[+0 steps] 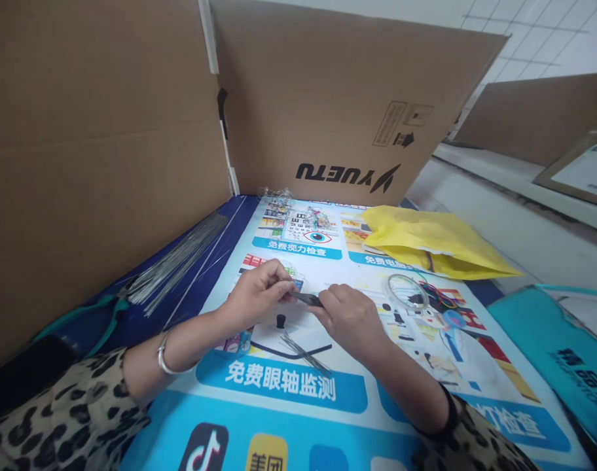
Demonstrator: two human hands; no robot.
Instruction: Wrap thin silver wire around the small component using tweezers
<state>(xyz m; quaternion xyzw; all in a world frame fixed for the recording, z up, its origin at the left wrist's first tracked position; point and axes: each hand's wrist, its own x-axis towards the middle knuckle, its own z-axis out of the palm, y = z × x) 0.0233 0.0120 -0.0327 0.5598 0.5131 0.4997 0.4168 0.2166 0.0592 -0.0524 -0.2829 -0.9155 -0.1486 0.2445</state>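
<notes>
My right hand (352, 317) is closed round a slim dark tool (307, 299) with a narrow tip; whether it is tweezers or small pliers I cannot tell. The tip points left and meets the fingers of my left hand (262, 291). Thumb and forefinger of that left hand are pinched together, and what lies between them is too small to make out. Just below the hands, several short thin metal wires (306, 353) lie in a loose crossing bunch on the printed sheet (303, 451).
A bundle of long wires (175, 261) lies left. Tangled wire pieces (315, 219) sit at the back, before cardboard walls (338, 98). To the right are a clear ring-shaped coil (407, 291), coloured strands (438, 296), a yellow pouch (426, 242) and a teal bag (554, 353).
</notes>
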